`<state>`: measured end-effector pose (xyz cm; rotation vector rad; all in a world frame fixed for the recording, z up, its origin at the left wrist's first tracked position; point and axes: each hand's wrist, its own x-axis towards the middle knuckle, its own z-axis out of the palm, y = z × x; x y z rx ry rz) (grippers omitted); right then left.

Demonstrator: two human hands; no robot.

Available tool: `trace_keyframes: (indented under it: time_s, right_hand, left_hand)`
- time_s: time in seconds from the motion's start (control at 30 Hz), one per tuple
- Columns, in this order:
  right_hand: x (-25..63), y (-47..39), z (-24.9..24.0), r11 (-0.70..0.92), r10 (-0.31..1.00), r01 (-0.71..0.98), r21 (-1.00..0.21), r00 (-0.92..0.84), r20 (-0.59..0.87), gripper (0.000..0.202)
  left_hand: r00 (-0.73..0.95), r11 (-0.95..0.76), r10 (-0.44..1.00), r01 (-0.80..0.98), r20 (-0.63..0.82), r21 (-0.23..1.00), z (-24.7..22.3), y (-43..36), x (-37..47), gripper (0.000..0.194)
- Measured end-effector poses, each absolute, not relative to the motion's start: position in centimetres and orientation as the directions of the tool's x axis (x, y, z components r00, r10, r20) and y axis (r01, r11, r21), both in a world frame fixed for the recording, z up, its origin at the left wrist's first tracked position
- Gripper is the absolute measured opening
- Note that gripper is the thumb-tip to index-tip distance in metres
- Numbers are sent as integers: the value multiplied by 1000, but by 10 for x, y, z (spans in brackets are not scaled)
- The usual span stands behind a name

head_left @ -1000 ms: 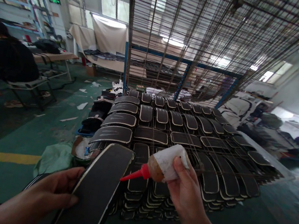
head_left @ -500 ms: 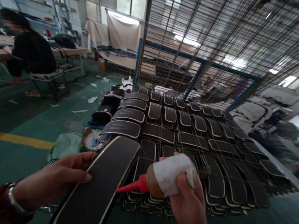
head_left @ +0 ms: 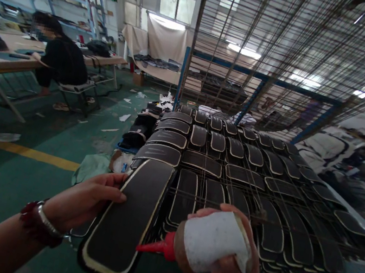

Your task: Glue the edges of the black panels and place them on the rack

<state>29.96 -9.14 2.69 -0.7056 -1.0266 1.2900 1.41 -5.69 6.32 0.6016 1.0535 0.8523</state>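
Note:
A long black panel [head_left: 133, 212] with a pale yellowish line along its edge slants across the lower middle. My left hand [head_left: 94, 198] grips its left edge, thumb on the top face and fingers beneath. In my right hand [head_left: 235, 258] lies a bottle [head_left: 213, 241] wrapped in white, tilted sideways, with a red nozzle [head_left: 158, 246] pointing left. The nozzle's tip meets the panel's right edge, near its lower end. Part of my right hand is hidden behind the bottle.
A wire rack [head_left: 245, 178] bearing rows of similar black panels fills the middle and right, its upper grids raised. A person [head_left: 64, 59] sits at a table [head_left: 23, 59] on the left. A green bag [head_left: 92, 167] lies left of the rack.
The bottle's nozzle has moved down along the panel's right edge, towards its near end. The view has shifted, so the room sits further right, and the panel's near end now shows.

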Motion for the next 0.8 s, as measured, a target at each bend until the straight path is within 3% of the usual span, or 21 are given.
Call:
trace_keyframes:
  time_s: [0.2,0.5,0.57,0.73,0.8]
  right_hand:
    - [296,-98,24,162,973,-431,-887,-77,216,59]
    - [287,-101,24,126,990,-519,-846,11,141,59]
    - [287,-100,18,100,995,-547,-831,37,95,59]
    - [279,-79,3,-194,979,-681,-706,-91,-181,38]
    - [274,-62,6,-159,977,-713,-683,-16,-211,34]
  left_hand:
    - [186,530,848,-314,-496,788,64,-58,10,45]
    - [20,488,856,-358,-516,796,65,-58,11,41]
    - [-3,476,858,-369,-513,798,63,-59,10,43]
    - [55,482,868,-332,-493,811,60,-64,14,49]
    - [121,482,875,-308,-469,820,59,-68,20,49]
